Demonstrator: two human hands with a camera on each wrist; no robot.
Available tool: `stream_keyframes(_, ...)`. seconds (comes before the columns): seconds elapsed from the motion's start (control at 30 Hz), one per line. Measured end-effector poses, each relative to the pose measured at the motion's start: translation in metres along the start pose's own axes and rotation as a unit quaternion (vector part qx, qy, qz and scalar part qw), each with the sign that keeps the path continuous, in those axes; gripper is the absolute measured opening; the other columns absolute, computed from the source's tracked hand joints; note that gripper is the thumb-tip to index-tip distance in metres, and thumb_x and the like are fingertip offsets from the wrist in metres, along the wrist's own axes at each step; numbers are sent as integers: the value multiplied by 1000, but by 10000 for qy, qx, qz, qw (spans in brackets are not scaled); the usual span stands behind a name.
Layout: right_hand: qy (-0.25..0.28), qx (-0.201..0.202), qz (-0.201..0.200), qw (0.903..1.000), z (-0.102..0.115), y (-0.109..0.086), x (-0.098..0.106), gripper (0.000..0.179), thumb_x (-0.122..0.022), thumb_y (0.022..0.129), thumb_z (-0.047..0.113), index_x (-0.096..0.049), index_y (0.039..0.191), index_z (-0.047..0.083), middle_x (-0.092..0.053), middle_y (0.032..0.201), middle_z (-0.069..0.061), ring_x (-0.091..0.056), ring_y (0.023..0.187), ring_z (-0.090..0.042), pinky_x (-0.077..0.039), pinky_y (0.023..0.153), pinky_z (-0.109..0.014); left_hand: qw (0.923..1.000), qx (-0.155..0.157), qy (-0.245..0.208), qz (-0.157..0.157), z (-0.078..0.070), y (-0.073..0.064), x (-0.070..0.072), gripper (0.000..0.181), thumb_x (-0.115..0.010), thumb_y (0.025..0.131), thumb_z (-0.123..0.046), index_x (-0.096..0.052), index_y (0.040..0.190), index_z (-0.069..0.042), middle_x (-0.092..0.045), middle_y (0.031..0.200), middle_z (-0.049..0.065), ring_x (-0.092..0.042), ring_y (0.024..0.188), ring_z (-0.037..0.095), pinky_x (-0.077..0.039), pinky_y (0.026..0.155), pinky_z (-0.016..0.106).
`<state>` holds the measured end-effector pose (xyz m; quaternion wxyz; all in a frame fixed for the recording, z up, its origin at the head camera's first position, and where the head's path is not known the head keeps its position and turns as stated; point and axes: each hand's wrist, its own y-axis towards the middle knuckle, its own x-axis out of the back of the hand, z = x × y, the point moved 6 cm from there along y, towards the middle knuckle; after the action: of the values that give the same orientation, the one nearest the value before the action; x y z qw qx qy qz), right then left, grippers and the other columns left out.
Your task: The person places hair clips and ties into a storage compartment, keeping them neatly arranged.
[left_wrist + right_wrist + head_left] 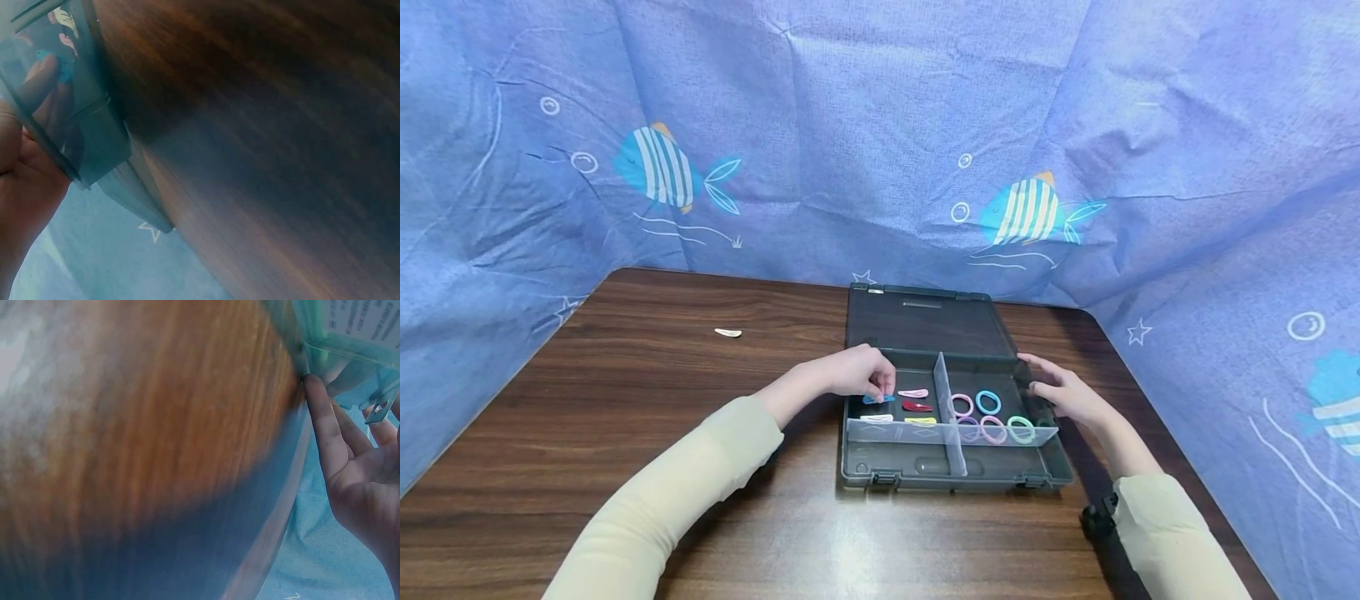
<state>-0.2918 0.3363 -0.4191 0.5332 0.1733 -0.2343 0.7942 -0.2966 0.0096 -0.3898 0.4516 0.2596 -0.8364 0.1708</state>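
Observation:
A dark see-through divided box (955, 481) stands on the table with its lid (925, 321) folded back. My left hand (862, 372) reaches into its left compartment, thumb and fingertips pinching a blue hair clip (872, 400) low over the floor. Beside it lie a pink clip (913, 392), a red clip (917, 407), a white clip (876, 417) and a yellow clip (921, 421). At the box's right side, my right hand (1071, 393) rests against the wall; its fingers (325, 419) stretch nearly straight along the box in the right wrist view.
Several hair ties, among them a blue hair tie (988, 392) and a green hair tie (1021, 419), lie in the right compartment behind a clear divider (910, 432). One white clip (727, 332) lies on the wooden table (625, 400), left of the box. A blue curtain (865, 125) hangs behind.

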Motion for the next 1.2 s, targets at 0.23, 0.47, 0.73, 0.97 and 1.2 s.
stream_keyframes(0.23, -6, 6, -22, 10000, 1, 0, 1, 56, -46, 98, 17, -23, 150, 16, -16, 154, -22, -35, 128, -49, -47, 81, -55, 9988, 78, 476, 61, -2, 0, -3, 6, -71, 84, -13, -67, 81, -17, -63, 73, -11, -56, 69, 4, -47, 70, 23)
stream_keyframes(0.47, -50, 35, -30, 10000, 0, 0, 2, 56, -45, 98, 17, -23, 150, 15, -15, 154, -23, -38, 126, -49, -46, 82, -57, 9940, 322, 1041, 49, 0, 4, -8, 10, -72, 83, -16, -66, 78, -21, -62, 72, -15, -56, 72, 2, -46, 71, 25)
stream_keyframes(0.73, 76, 69, -45, 9999, -4, 1, 1, 55, -45, 98, 15, -24, 149, 13, -21, 151, -24, -42, 122, -45, -49, 78, -47, 9884, 600, 1392, 36, 5, 8, -13, 12, -72, 84, -19, -64, 77, -26, -60, 72, -17, -55, 71, 2, -45, 70, 26)
stream_keyframes(0.97, 50, 30, -9, 10000, -4, 1, 1, 56, -46, 98, 17, -23, 150, 16, -19, 152, -24, -40, 125, -47, -48, 82, -53, 9880, 657, 1396, 18, 6, 5, -12, 9, -73, 82, -19, -67, 80, -25, -60, 72, -17, -55, 73, 2, -45, 72, 27)
stream_keyframes(1.2, 101, 46, -8, 9999, -2, 2, 0, 56, -46, 98, 16, -24, 149, 15, -23, 150, -25, -42, 123, -45, -49, 80, -49, 9931, 411, 1090, -90, 5, 3, -10, 7, -74, 82, -18, -68, 84, -21, -60, 75, -13, -54, 72, 3, -44, 71, 24)
